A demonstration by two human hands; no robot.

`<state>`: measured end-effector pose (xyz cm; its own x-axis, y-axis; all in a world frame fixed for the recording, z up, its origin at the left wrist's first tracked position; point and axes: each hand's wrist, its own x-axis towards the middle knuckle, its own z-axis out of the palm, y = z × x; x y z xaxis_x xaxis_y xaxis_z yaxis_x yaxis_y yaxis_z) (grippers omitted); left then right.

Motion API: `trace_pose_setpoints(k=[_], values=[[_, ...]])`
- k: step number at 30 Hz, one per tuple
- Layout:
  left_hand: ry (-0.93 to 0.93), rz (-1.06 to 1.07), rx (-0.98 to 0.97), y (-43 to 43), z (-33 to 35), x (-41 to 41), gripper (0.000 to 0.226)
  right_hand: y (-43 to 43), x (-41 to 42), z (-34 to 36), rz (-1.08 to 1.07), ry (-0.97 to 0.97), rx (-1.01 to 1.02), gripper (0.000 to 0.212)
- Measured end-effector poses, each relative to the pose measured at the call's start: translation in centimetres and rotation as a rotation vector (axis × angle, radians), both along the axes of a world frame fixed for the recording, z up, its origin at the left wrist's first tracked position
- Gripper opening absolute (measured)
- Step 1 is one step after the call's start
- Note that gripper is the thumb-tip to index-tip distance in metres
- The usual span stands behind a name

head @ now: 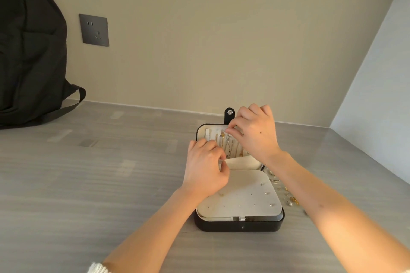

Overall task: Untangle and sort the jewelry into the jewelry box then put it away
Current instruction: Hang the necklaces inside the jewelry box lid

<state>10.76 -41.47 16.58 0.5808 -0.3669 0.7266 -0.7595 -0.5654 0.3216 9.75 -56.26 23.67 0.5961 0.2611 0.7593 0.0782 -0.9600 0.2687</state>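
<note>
A black jewelry box (239, 225) with a cream lining lies open on the grey table. Its lid holds several thin necklace chains (228, 147) hanging from hooks above a cream pocket (244, 162). My left hand (204, 168) pinches the pocket's left edge and pulls it open. My right hand (255, 133) pinches the top end of a chain at the hooks. The lower half holds a cream earring panel (246, 195) with a few studs in it. Loose earrings (290, 199) lie on the table right of the box.
A black backpack (31, 51) leans on the wall at the far left, its strap on the table. A dark wall socket (94, 30) sits right of it. A small round tin (274, 176) lies beside the box under my right forearm. A white side wall closes the right.
</note>
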Motion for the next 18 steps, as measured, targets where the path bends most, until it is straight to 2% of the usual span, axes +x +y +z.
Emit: trace_pose_setpoints(k=[6,10,13,18], values=[[0.004,-0.004,0.010,0.0,-0.1,0.1,0.004,0.2,0.5,-1.1,-0.009,-0.113,0.089,0.016],[-0.004,-0.017,0.009,0.1,0.0,0.0,0.004,0.4,0.7,-1.0,-0.016,-0.100,0.294,0.020],[-0.012,-0.021,0.010,0.1,0.0,0.1,0.004,0.2,0.8,-0.7,0.009,0.005,0.469,0.024],[-0.023,-0.017,0.010,0.0,0.0,0.1,0.004,-0.6,0.2,0.0,0.052,0.295,0.783,0.025]])
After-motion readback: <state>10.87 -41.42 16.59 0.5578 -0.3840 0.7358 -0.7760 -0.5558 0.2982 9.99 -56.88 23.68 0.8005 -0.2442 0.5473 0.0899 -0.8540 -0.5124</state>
